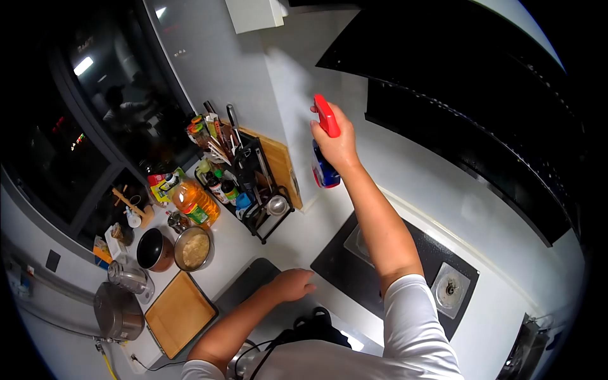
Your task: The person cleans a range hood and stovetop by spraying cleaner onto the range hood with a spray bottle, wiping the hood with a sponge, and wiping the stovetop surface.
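Note:
My right hand is raised toward the wall below the range hood, its fingers wrapped round the neck of a spray bottle. The bottle has a red trigger head and a blue body, partly hidden behind my hand and wrist. Lower down, my left hand hovers over the front edge of the counter with nothing seen in it. Its thumb stands apart from the loosely bent fingers. Close by on its right is the black gas stove, partly covered by my right arm.
A black range hood overhangs from the upper right. Left of the stove stands a black rack with bottles and utensils. Further left are an oil jug, a metal bowl, a dark pot and a baking tray.

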Motion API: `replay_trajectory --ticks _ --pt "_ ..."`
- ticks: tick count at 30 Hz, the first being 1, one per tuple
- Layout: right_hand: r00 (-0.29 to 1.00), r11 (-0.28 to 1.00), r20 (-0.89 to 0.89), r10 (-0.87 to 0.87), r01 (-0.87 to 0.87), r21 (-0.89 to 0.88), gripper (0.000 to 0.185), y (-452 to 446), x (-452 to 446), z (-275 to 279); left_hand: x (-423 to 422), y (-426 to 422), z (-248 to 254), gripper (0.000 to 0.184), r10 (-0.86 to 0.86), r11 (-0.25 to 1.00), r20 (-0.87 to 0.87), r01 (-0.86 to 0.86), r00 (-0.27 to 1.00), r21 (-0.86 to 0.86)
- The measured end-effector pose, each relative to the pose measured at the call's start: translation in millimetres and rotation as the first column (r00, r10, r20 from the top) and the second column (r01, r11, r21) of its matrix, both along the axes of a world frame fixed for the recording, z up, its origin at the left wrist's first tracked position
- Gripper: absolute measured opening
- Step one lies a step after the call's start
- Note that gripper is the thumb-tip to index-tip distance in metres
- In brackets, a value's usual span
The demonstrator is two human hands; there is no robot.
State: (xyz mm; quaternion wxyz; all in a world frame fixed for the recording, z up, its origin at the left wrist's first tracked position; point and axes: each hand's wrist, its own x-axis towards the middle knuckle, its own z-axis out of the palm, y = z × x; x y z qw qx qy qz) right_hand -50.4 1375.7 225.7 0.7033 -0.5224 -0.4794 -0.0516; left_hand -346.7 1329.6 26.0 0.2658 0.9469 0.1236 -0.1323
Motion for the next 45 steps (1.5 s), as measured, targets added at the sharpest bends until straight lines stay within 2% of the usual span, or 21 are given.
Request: replay_trajectory --ticks 3,7,10,15,20,23,26,29,35,38,42,45 --pt "0.999 1.0 -0.034 -0.016 0.016 0.015 0.041 17 8 1 2 1 -1 0.052 0.04 0.999 0.063 -0.041 0.997 0.011" --pt "0.994 0.997 -0.089 -0.066 0.069 0.029 0.038 25 11 15 8 7 -3 0.052 0.05 0.998 0.018 -0.051 0.999 0.032" --pt "0.995 0.979 -0.091 -0.029 0.047 0.197 0.037 34 14 14 6 10 -6 0.052 0.058 0.997 0.017 -0.058 0.998 0.041" --pt "0.996 0.972 -0.075 -0.05 0.066 0.227 0.035 49 29 13 7 17 -9 0.054 0.049 0.997 -0.057 -0.045 0.997 0.067" --pt "0.99 0.968 -0.104 -0.093 0.115 0.223 0.032 55 38 13 -4 20 -8 0.045 0.061 0.995 -0.113 -0.052 0.992 0.087" --pt "0.983 0.945 -0.036 -0.179 0.182 0.271 0.033 61 40 12 -18 25 -11 0.039 0.073 0.994 -0.115 -0.063 0.991 0.089" --pt "0.992 0.958 -0.051 -0.118 0.127 0.256 0.035 58 40 5 -25 31 -11 0.039 0.094 0.993 -0.114 -0.084 0.989 0.086" --pt "0.999 0.969 -0.049 0.02 -0.007 0.247 0.037 55 39 -3 -32 37 -16 0.04 0.093 0.993 -0.12 -0.083 0.988 0.083" --pt "0.998 0.988 0.054 -0.032 0.024 0.153 0.039 30 30 -9 -32 40 -17 0.041 0.037 0.995 -0.164 -0.022 0.986 0.093" --pt "0.998 0.992 0.025 -0.058 0.055 0.117 0.037 10 17 -16 -31 43 -24 0.041 0.009 0.996 -0.142 0.004 0.99 0.087" --pt "0.997 1.0 -0.08 -0.001 -0.001 -0.017 0.036 -12 13 -55 -27 39 -24 0.04 -0.01 0.995 -0.126 0.022 0.992 0.094" --pt "0.991 0.997 -0.121 -0.049 0.041 -0.069 0.035 -26 7 -83 -22 34 -20 0.039 -0.022 0.995 -0.185 0.041 0.983 0.095"
